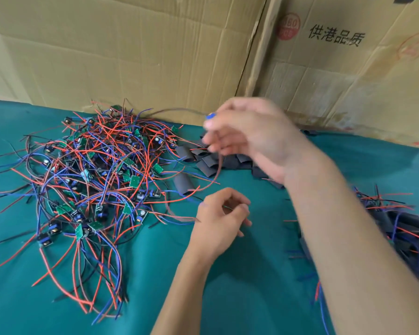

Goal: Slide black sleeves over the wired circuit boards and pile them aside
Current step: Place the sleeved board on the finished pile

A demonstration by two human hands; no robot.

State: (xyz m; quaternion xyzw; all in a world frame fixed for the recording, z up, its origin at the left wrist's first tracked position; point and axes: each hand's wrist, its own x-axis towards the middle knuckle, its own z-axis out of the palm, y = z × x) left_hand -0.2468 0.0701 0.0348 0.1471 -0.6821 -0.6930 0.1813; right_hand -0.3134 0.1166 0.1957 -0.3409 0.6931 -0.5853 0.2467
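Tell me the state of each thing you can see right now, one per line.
Right hand: raised, fingers pinching a wired board with a blue part, blurred.
Left hand: fingers curled round thin wires.
Pile of bare wired boards: tangled, unsleeved.
Empty black sleeves: loose heap by the cardboard.
Single sleeve: lying apart, empty.
Sleeved boards: piled at right.

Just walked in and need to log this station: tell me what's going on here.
A person is sleeving wired circuit boards. The right hand holds one board up by its wires; the left hand pinches thin wires just above the green cloth. Unsleeved boards lie tangled at left, empty black sleeves beside them, and sleeved ones are piled at right.
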